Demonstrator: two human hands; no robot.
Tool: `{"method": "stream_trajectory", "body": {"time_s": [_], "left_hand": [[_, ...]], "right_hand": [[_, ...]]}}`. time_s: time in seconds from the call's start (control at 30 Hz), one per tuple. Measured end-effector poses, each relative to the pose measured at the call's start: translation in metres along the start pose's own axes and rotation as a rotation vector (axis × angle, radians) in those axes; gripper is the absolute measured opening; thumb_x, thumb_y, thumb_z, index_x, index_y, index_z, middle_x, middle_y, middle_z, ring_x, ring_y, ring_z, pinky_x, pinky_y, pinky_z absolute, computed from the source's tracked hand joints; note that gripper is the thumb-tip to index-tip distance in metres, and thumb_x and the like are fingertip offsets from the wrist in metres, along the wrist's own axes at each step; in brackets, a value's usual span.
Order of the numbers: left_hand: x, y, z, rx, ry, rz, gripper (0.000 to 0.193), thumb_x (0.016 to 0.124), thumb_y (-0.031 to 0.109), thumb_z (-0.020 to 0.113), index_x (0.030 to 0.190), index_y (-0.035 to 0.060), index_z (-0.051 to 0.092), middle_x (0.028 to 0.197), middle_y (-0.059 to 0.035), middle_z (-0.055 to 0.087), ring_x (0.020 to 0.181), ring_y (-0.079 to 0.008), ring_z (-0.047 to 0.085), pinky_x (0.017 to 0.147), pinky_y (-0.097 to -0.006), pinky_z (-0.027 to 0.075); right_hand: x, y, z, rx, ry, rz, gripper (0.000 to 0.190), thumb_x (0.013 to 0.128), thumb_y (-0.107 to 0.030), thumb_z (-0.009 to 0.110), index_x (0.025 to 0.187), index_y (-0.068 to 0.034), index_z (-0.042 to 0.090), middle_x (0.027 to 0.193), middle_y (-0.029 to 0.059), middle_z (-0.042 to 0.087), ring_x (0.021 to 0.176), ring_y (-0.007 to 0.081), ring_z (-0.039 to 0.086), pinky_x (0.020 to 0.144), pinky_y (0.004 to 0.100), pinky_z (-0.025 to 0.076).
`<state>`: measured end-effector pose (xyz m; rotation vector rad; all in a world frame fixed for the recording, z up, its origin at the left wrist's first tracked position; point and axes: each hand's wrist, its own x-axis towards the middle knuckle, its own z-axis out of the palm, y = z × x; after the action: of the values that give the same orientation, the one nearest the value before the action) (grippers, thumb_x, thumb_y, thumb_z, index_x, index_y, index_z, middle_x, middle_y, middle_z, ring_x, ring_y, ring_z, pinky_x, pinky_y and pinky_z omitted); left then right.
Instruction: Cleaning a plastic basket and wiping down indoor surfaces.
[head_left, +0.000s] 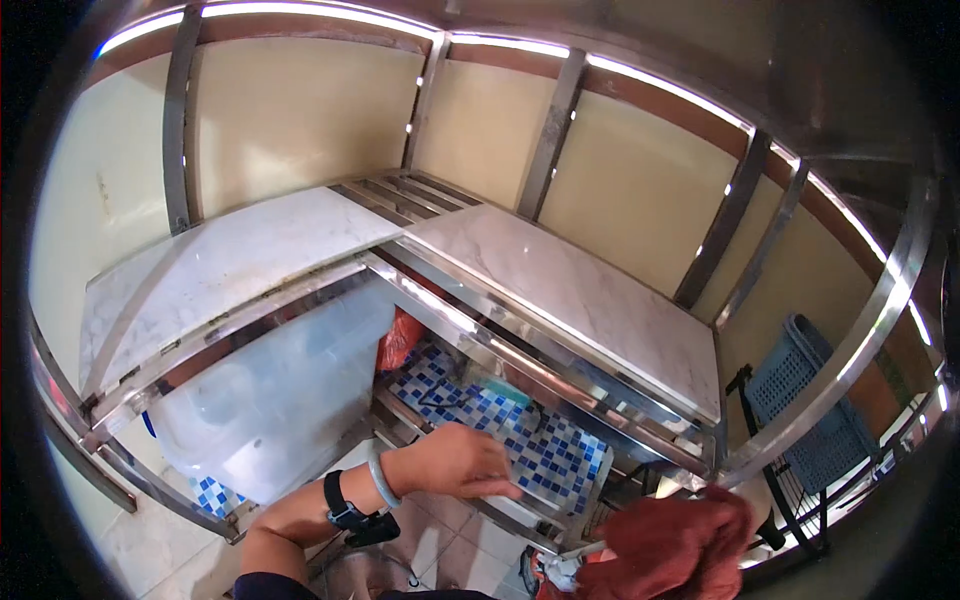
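Observation:
My left hand hovers over the lower frame of a metal counter, palm down, fingers loosely curled and apart from the thumb; nothing shows in it. A pale bangle and a black-strapped watch circle that wrist. At the lower right a dark red cloth is bunched up and slightly blurred. It covers the place of my right hand, so its grip cannot be made out. Before me two white marble-look slabs, one left and one right, rest on the stainless steel frame in an L.
Under the left slab stands a large translucent plastic container, with a red plastic bag behind. A blue mosaic-patterned shelf lies low. At right, blue plastic baskets sit on a black rack. A curved metal post rises nearby.

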<state>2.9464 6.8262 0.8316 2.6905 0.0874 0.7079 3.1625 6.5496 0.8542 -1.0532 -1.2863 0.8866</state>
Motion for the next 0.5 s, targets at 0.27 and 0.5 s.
{"method": "stream_trajectory", "body": {"time_s": [0.27,0.5], "left_hand": [[-0.026,0.000,-0.005,-0.536,0.161,-0.110,0.028,0.091,0.031,0.061,0.106,0.0086,0.067,0.083,-0.0108,0.065,0.073,-0.0295,0.065,0.061,-0.0317,0.052],[-0.031,0.006,-0.003,-0.541,-0.074,-0.040,0.062,0.089,0.037,0.063,0.136,0.0020,0.044,0.126,-0.0221,0.052,0.115,-0.0349,0.053,0.097,-0.0409,0.042]], "right_hand": [[0.096,-0.097,0.102,0.138,0.169,-0.023,0.035,0.091,-0.036,0.059,0.109,-0.008,0.051,0.086,0.0056,0.061,0.084,0.0220,0.064,0.071,0.0366,0.051],[0.125,-0.070,0.138,-0.377,-0.170,-0.115,0.034,0.088,-0.029,0.061,0.112,-0.006,0.052,0.094,0.0098,0.060,0.091,0.0258,0.061,0.076,0.0388,0.050]]}}
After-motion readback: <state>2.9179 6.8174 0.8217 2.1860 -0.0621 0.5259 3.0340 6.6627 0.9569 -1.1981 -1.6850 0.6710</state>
